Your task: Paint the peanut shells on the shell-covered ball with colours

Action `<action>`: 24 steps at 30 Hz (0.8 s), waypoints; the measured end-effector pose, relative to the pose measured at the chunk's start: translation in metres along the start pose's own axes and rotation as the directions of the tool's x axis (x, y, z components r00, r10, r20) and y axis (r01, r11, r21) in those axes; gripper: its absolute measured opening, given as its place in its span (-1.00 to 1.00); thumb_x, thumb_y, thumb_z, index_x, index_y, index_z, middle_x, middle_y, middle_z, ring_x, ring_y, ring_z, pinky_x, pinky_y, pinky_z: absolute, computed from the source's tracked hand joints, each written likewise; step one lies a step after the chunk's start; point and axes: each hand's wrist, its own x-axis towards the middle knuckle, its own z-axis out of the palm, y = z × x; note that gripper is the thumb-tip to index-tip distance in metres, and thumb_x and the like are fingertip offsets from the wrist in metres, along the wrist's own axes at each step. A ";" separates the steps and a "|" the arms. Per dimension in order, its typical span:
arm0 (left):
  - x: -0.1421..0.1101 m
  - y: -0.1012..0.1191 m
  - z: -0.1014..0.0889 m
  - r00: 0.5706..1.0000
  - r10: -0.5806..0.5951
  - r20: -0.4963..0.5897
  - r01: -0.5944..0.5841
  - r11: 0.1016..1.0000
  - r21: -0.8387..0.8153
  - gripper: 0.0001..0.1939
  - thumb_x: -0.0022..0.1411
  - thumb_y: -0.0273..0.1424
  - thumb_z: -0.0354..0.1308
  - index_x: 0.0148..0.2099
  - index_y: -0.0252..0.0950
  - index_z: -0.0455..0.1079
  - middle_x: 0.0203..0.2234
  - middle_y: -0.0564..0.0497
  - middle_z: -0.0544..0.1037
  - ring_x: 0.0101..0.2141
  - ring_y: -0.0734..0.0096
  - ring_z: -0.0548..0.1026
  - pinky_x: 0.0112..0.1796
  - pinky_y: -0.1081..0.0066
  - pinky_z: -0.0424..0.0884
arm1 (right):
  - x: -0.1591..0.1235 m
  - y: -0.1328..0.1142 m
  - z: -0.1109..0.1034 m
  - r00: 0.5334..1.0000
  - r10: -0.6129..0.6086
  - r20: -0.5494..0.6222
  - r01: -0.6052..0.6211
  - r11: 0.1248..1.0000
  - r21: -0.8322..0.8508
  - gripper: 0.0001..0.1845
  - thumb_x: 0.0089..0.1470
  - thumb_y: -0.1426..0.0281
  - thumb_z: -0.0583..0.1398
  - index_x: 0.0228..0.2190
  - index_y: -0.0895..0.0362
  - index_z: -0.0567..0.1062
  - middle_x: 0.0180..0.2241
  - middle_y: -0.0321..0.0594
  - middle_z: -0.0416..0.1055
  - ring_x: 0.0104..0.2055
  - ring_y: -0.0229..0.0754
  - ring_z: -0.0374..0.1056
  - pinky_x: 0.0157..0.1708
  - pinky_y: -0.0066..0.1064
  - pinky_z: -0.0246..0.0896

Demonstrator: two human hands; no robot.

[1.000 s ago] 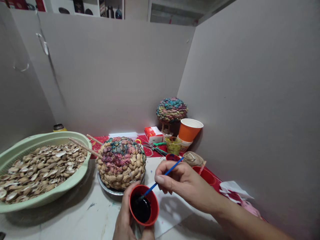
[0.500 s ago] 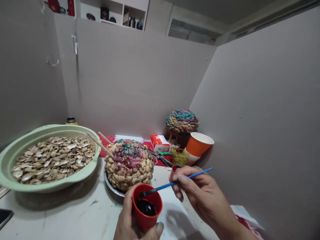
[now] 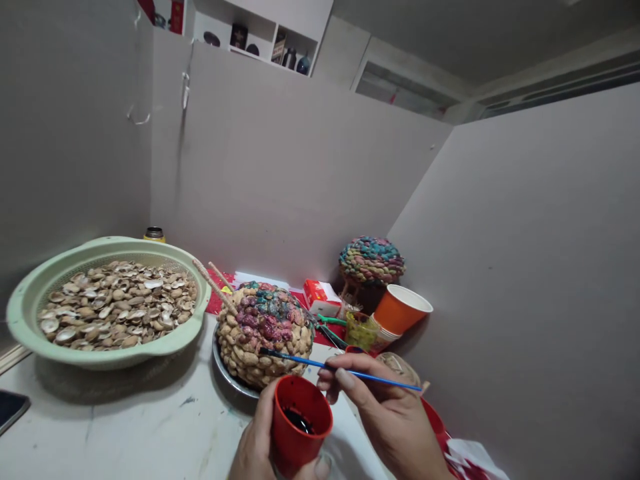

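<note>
My left hand is wrapped round a red cup with dark liquid inside, low in front of me. Between the fingers of my right hand is a paintbrush with a blue handle. Its dark bristles are at the front of a dome covered in peanut shells; whether they touch it I cannot tell. Pink, purple and teal colour covers the dome's top, while its lower shells are plain tan. The dome sits in a metal bowl, with two thin sticks jutting from its upper left.
A green colander full of peanut shells stands at left, near a phone. Behind my right hand are a painted shell-covered piece, orange paper cups, green-handled pliers and a red-white box. Grey panels enclose the table.
My right hand has moved the brush out of the red cup and over to the front of the shell dome. The left hand still holds the cup, and the camera view has shifted.
</note>
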 end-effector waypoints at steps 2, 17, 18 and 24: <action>0.000 -0.001 -0.002 1.000 0.014 0.020 -0.014 1.000 0.007 -0.17 -0.05 -0.35 0.48 0.30 -0.25 0.41 0.09 -0.26 0.66 0.08 -0.13 0.63 0.11 0.16 0.55 | -0.001 0.000 0.001 1.000 -0.025 -0.016 0.025 0.999 -0.030 -0.78 0.15 0.17 0.43 -0.24 0.03 0.74 -0.42 -0.14 0.67 -0.41 -0.14 0.61 -0.35 -0.39 0.61; 0.004 -0.004 -0.009 0.991 0.001 0.137 -0.010 0.998 0.065 -0.17 -0.04 -0.31 0.49 0.30 -0.22 0.41 0.08 -0.19 0.67 0.04 -0.04 0.65 0.09 0.24 0.54 | -0.003 -0.027 -0.002 0.929 -0.358 0.097 0.371 0.896 -0.245 -0.88 0.29 0.26 0.34 -0.19 -0.10 0.73 -0.35 -0.25 0.69 -0.40 -0.21 0.62 -0.35 -0.53 0.61; 0.005 -0.003 -0.011 0.988 -0.009 0.156 -0.004 0.997 0.079 -0.16 -0.04 -0.31 0.49 0.31 -0.22 0.39 0.08 -0.19 0.67 0.05 -0.03 0.64 0.10 0.24 0.53 | -0.002 -0.027 -0.002 0.915 -0.385 0.119 0.403 0.881 -0.249 -0.87 0.31 0.26 0.32 -0.18 -0.10 0.72 -0.37 -0.26 0.68 -0.40 -0.23 0.62 -0.34 -0.54 0.60; 0.009 -0.001 -0.013 0.968 -0.013 0.250 -0.013 0.995 0.102 -0.16 0.01 -0.32 0.43 0.35 -0.25 0.33 0.17 -0.20 0.62 0.11 -0.04 0.61 0.13 0.22 0.51 | -0.003 -0.023 -0.005 0.890 -0.428 0.158 0.456 0.830 -0.322 -0.83 0.36 0.27 0.26 -0.14 -0.08 0.69 -0.33 -0.26 0.69 -0.36 -0.24 0.64 -0.28 -0.58 0.59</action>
